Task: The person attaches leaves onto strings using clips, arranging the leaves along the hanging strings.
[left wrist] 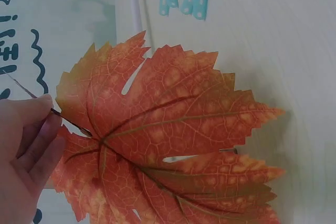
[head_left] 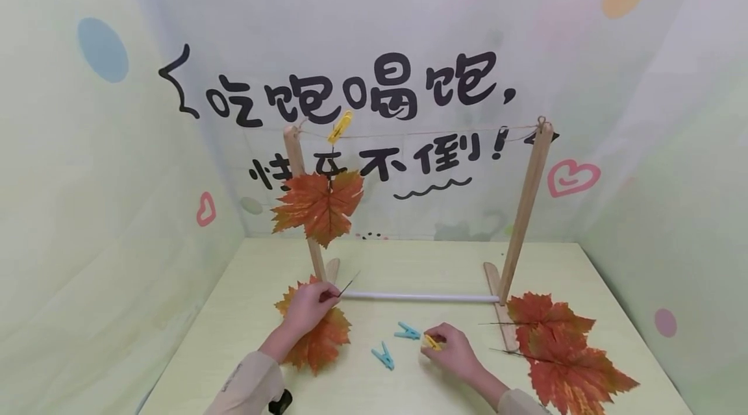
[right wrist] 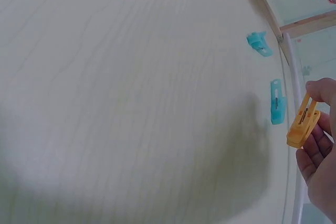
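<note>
My left hand pinches the thin stem of an orange-red artificial leaf. In the head view that leaf hangs partly behind the hand and wrist, near the left post. My right hand grips a yellow clothespin between thumb and fingers, above the table's front middle. Close by on the table lie two blue clothespins, one nearer the white rod and the other nearer me. Another leaf hangs by its stem from a yellow clothespin on the string.
A wooden post on the right and another on the left hold up the string. A white rod joins their feet low down. Two more leaves lie overlapping at the table's right. Printed cloth surrounds the table.
</note>
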### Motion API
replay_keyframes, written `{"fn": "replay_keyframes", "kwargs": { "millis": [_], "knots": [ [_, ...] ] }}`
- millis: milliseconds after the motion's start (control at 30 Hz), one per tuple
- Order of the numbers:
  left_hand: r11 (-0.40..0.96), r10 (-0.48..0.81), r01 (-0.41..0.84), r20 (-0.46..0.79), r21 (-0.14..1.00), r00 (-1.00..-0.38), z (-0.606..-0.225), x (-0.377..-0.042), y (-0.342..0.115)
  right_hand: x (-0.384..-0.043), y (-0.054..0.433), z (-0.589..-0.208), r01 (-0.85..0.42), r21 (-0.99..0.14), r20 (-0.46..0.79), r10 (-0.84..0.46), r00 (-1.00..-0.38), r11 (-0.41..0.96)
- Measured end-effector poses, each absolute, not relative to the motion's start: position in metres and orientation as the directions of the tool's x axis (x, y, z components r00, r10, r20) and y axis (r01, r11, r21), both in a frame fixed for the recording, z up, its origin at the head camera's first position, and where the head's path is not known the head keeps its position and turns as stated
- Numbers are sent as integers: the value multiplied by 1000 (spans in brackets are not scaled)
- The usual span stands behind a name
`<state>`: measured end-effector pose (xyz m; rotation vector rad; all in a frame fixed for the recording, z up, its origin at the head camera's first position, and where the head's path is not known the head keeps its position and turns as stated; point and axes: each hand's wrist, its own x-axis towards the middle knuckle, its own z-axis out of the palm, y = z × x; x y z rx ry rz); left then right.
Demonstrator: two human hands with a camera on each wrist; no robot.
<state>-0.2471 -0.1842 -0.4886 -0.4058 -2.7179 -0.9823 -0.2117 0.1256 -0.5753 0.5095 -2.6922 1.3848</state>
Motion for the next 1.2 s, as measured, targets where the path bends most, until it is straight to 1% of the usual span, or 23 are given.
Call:
{"fn": "replay_keyframes", "kwargs": {
  "millis": [300,400,633,900,1000,1200],
  "knots": [
    [704,155,349,346,618,-925,-472,-247,-164,-215,128,-559,-322,-795,232,-232,-945,515],
    [683,144,338,334,647,-932,-469,-249,-158,-215,128,-555,-325,-796,240,-227,-944,511],
    [665,129,329,331,670,-935,-459,-250,-148,-215,130,-547,-337,-796,254,-228,-940,503],
    [572,105,344,350,744,-931,-449,-253,-137,-218,133,-533,-362,-792,290,-219,-932,492],
    [531,99,371,379,762,-920,-442,-253,-132,-219,134,-530,-373,-789,302,-221,-927,488],
    [507,88,395,410,766,-908,-426,-255,-121,-221,137,-522,-346,-797,268,-225,-937,494]
  ]
}}
